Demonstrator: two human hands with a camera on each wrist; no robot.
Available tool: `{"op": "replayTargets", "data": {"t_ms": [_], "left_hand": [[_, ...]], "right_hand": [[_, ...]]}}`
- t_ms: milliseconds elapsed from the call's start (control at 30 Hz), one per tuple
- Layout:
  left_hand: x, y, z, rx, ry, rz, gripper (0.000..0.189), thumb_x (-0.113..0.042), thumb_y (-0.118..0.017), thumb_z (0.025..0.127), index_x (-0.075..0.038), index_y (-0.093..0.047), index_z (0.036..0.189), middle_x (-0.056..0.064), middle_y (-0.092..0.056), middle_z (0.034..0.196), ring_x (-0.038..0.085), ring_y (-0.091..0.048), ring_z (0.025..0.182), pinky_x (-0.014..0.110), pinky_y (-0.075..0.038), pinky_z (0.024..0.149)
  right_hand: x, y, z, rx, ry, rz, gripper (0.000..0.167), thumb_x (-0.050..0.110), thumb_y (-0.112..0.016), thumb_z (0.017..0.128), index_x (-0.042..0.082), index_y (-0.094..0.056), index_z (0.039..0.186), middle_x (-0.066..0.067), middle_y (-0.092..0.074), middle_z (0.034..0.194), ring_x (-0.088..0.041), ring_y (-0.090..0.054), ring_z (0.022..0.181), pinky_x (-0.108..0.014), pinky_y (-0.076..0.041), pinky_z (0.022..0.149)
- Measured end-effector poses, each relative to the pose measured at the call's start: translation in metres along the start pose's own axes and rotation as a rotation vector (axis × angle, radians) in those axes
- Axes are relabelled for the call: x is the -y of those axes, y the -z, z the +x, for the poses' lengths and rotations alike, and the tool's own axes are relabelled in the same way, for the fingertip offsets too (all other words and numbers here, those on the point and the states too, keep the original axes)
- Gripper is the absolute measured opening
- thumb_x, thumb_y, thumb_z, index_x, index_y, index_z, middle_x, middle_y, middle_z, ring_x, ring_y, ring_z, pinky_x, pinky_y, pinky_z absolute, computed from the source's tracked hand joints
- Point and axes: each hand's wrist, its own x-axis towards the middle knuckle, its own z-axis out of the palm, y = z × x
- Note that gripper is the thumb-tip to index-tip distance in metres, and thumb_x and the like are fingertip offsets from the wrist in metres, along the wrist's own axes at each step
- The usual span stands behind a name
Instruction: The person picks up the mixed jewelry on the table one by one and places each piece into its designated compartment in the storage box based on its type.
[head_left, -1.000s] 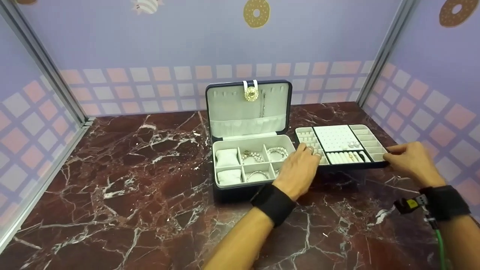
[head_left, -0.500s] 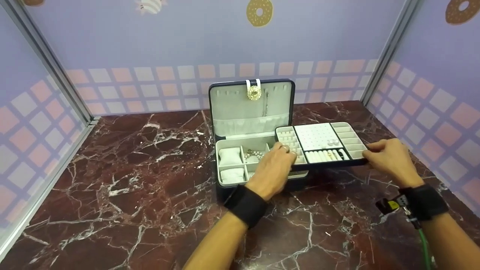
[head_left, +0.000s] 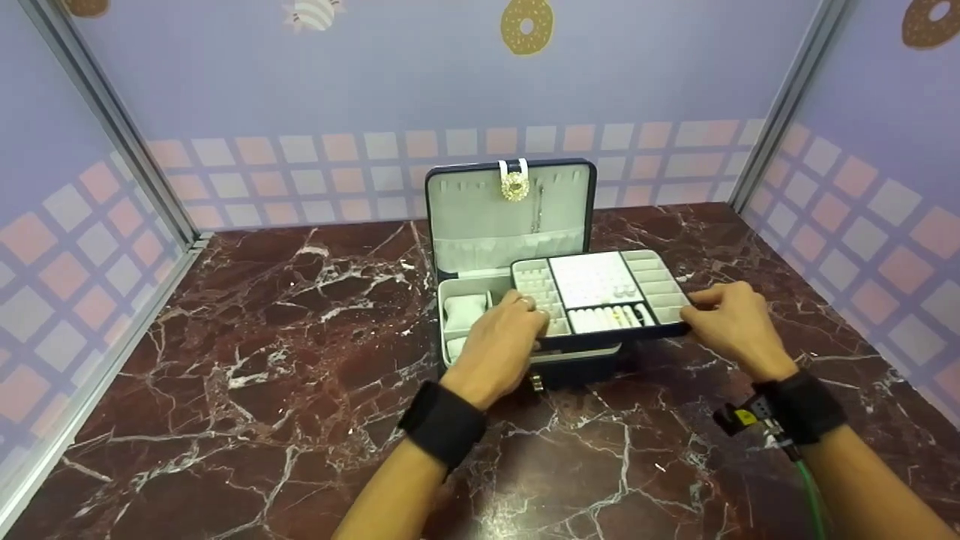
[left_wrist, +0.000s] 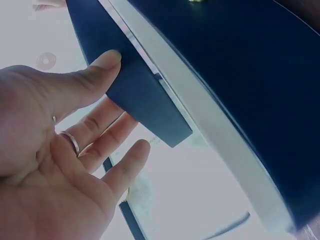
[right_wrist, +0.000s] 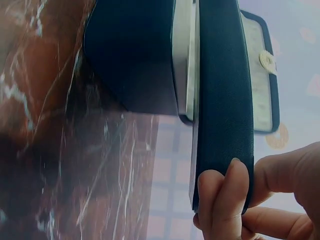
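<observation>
Both hands hold a navy jewelry tray (head_left: 600, 337) above the right part of an open navy jewelry box (head_left: 577, 369). My left hand (head_left: 499, 341) grips the tray's left end, thumb on its navy front side in the left wrist view. At the right end, my right hand (head_left: 731, 326) pinches the corner, fingers curled over the navy side (right_wrist: 225, 100) in the right wrist view. The tray carries a white earring panel (head_left: 592, 277), ring rolls (head_left: 600, 319) and small compartments. Left of it a white cushion (head_left: 465, 311) shows in the box; the tray hides the other compartments.
The box's raised lid (head_left: 510, 217) stands behind, with a jeweled clasp (head_left: 515, 186) and a hanging necklace (head_left: 538, 210). A gold latch (head_left: 536, 382) is on the box front. Red marbled tabletop (head_left: 262, 397) surrounds it, bounded by lilac panels (head_left: 405, 75). A green cable (head_left: 810, 495) trails from the right wristband.
Both hands have carried the tray leftward, from beside the box to over its right part. The bracelets in the box, visible earlier, are now covered.
</observation>
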Motion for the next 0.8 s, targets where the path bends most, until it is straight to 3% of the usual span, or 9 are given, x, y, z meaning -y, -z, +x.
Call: {"op": "replayTargets", "data": {"t_ms": [100, 267, 367, 467, 600, 667, 733, 800], "left_hand": [[0.007, 0.003, -0.007, -0.001, 0.02, -0.033, 0.003, -0.008, -0.07, 0.091, -0.011, -0.07, 0.09, 0.001, -0.066, 0.093, 0.018, -0.057, 0.093, 0.028, -0.054, 0.083], [0.019, 0.007, -0.016, -0.01, 0.04, -0.036, 0.005, -0.011, -0.073, 0.09, -0.012, -0.07, 0.086, 0.001, -0.064, 0.09, 0.017, -0.056, 0.091, 0.029, -0.054, 0.08], [0.026, 0.008, -0.022, -0.021, 0.033, -0.03, 0.006, -0.009, -0.074, 0.088, -0.012, -0.071, 0.085, 0.002, -0.064, 0.088, 0.018, -0.057, 0.089, 0.029, -0.055, 0.078], [0.033, 0.009, -0.028, -0.027, 0.039, -0.039, 0.008, -0.006, -0.075, 0.087, -0.011, -0.07, 0.082, 0.002, -0.063, 0.086, 0.018, -0.057, 0.087, 0.03, -0.055, 0.077], [0.041, 0.011, -0.034, -0.034, 0.054, -0.048, 0.011, -0.005, -0.076, 0.086, -0.011, -0.068, 0.08, 0.001, -0.061, 0.085, 0.019, -0.056, 0.085, 0.032, -0.054, 0.077], [0.045, 0.011, -0.036, -0.043, 0.054, -0.048, 0.013, -0.003, -0.076, 0.085, -0.01, -0.068, 0.078, 0.002, -0.061, 0.085, 0.02, -0.056, 0.085, 0.033, -0.054, 0.076], [0.048, 0.012, -0.039, -0.06, 0.04, -0.031, 0.013, -0.003, -0.077, 0.084, -0.01, -0.068, 0.077, 0.002, -0.061, 0.083, 0.021, -0.057, 0.085, 0.034, -0.055, 0.076], [0.051, 0.013, -0.042, -0.078, 0.034, -0.021, 0.015, -0.002, -0.077, 0.083, -0.01, -0.068, 0.075, 0.002, -0.061, 0.082, 0.022, -0.059, 0.084, 0.035, -0.055, 0.074]], "right_hand": [[0.006, -0.009, 0.001, -0.004, 0.017, 0.014, 0.042, 0.013, -0.064, 0.088, -0.01, -0.067, 0.123, -0.033, -0.071, 0.113, -0.007, -0.063, 0.052, -0.023, -0.049, 0.044], [0.015, -0.022, 0.001, -0.005, 0.038, 0.036, 0.039, 0.012, -0.064, 0.088, -0.008, -0.069, 0.122, -0.031, -0.071, 0.114, -0.007, -0.066, 0.054, -0.022, -0.052, 0.047], [0.02, -0.03, 0.0, -0.019, 0.043, 0.031, 0.036, 0.012, -0.065, 0.087, -0.004, -0.072, 0.119, -0.028, -0.075, 0.103, -0.009, -0.064, 0.053, -0.023, -0.051, 0.046], [0.025, -0.039, 0.0, -0.037, 0.059, 0.02, 0.034, 0.012, -0.066, 0.086, -0.002, -0.073, 0.116, -0.027, -0.075, 0.107, -0.016, -0.066, 0.066, -0.023, -0.051, 0.056], [0.032, -0.049, -0.001, -0.065, 0.084, 0.0, 0.035, 0.012, -0.066, 0.084, -0.002, -0.074, 0.115, -0.027, -0.072, 0.118, -0.03, -0.068, 0.09, -0.035, -0.055, 0.077], [0.035, -0.053, -0.001, -0.07, 0.086, 0.006, 0.036, 0.013, -0.066, 0.084, -0.003, -0.073, 0.116, -0.027, -0.071, 0.119, -0.034, -0.069, 0.095, -0.042, -0.056, 0.082], [0.039, -0.057, -0.002, -0.08, 0.086, 0.015, 0.037, 0.013, -0.066, 0.085, -0.004, -0.072, 0.117, -0.027, -0.072, 0.118, -0.034, -0.07, 0.094, -0.042, -0.057, 0.083], [0.042, -0.061, -0.004, -0.077, 0.081, 0.046, 0.038, 0.013, -0.065, 0.085, -0.006, -0.071, 0.118, -0.028, -0.071, 0.117, -0.03, -0.072, 0.085, -0.037, -0.06, 0.073]]}}
